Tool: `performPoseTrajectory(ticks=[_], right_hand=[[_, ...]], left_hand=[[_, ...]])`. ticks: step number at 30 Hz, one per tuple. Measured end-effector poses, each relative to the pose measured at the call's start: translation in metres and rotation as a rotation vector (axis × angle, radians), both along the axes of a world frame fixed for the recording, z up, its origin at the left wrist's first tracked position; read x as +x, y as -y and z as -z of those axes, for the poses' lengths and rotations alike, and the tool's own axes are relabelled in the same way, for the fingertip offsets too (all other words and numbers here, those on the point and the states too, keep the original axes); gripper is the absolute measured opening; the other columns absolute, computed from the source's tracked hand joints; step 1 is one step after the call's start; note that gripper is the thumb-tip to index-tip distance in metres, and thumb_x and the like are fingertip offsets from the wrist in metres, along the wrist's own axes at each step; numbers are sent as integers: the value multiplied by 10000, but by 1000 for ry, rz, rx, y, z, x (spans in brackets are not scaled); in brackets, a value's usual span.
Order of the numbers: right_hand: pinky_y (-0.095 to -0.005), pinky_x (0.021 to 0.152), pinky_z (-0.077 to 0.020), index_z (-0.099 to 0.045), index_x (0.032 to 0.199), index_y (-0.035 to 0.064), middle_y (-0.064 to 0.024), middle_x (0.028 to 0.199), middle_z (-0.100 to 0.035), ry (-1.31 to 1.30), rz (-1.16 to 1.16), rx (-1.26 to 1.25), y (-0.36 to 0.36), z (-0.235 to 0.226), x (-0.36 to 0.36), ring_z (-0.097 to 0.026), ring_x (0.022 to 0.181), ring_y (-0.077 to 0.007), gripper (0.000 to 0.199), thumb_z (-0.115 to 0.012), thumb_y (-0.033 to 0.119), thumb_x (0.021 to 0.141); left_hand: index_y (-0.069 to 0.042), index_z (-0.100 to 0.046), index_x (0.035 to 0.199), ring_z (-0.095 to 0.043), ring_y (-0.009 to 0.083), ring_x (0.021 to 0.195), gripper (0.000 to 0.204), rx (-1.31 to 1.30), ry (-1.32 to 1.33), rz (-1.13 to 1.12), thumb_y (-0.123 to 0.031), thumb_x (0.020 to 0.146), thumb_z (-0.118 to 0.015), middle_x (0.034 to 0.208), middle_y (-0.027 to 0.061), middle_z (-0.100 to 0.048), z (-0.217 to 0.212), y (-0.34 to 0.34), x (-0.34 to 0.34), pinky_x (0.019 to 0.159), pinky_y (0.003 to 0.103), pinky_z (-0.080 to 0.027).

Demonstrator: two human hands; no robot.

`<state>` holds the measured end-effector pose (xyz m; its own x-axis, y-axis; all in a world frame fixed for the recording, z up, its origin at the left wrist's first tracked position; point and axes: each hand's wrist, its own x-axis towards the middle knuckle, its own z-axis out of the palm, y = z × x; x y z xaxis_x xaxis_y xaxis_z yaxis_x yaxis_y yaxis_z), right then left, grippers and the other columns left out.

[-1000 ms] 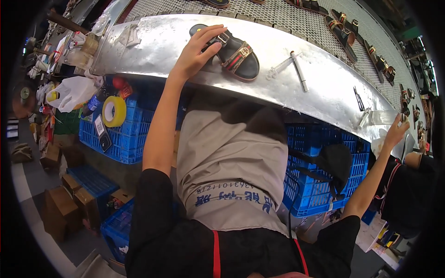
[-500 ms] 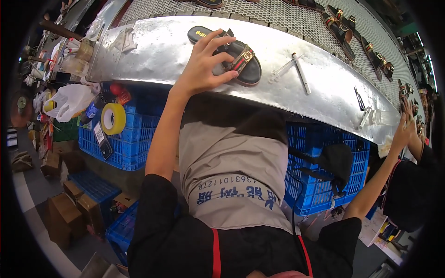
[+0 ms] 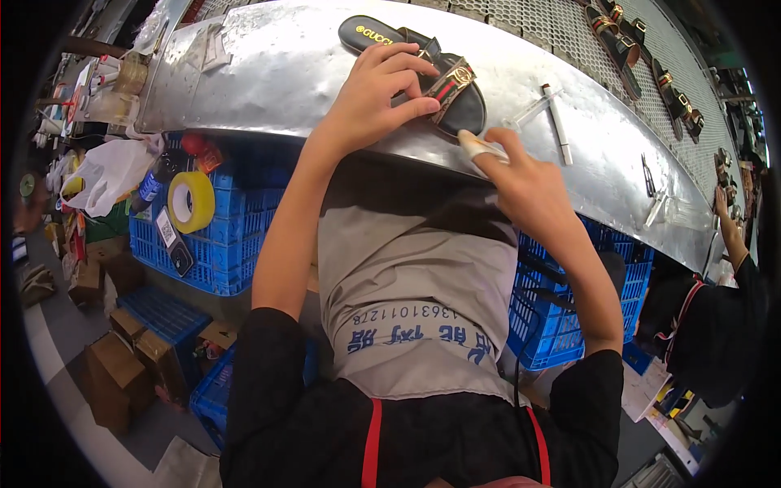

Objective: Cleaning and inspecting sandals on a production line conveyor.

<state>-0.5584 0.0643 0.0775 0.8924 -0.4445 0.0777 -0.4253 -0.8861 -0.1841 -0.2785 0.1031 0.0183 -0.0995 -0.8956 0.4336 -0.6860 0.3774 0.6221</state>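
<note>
A black slide sandal with buckled straps lies on the shiny metal bench top, its toe pointing towards me and to the right. My left hand is closed over its straps, thumb pressed against the striped front strap with a gold ornament. Beside the toe, my right hand pinches a small whitish cloth, with a fingertip at the sole's edge. Part of the cloth is hidden in the fingers.
Right on the metal bench lie a white pen-like stick and black tweezers. Behind runs a mesh conveyor with several sandals. Blue crates stand below; one bears yellow tape. Another person's arm reaches in at far right.
My right hand has come from the far right to the sandal's toe with the cloth. My left hand stays on the straps. In the picture, sandal and left hand sit slightly further right.
</note>
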Motion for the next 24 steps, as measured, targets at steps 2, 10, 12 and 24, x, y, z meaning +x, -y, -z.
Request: performPoseTrajectory(ticks=[2, 10, 12, 24], right_hand=[[-384, 571, -572, -667, 1208, 100, -76, 1217, -583, 8, -62, -19, 5, 10, 11, -715, 779, -276, 376, -635, 20, 842], [-377, 562, -566, -687, 1141, 151, -83, 1129, -558, -76, -115, -30, 19, 11, 2, -724, 811, -253, 283, -633, 73, 874], [-376, 555, -559, -693, 1124, 160, -82, 1107, -553, -100, -102, -27, 22, 11, 9, -723, 810, -248, 265, -633, 83, 877], [-363, 535, -540, -700, 1120, 160, -47, 1031, -564, -106, -136, -67, 22, 6, 21, -707, 771, -214, 276, -639, 97, 858]], left_hand=[[-73, -677, 762, -431, 277, 1435, 243, 1, 0, -5, -246, 889, -790, 1302, 17, -694, 0, 0, 3, 1187, 442, -309], [-80, -668, 740, -405, 277, 1455, 263, 39, -55, 35, -262, 879, -799, 1318, 9, -682, 1, -3, 7, 1200, 455, -289], [-75, -651, 734, -390, 282, 1468, 282, 54, -47, 81, -269, 869, -805, 1322, 9, -679, -1, -1, 8, 1214, 471, -269], [-71, -617, 730, -401, 296, 1459, 271, 28, -14, 75, -234, 861, -788, 1323, 23, -672, 0, 3, 9, 1211, 464, -271]])
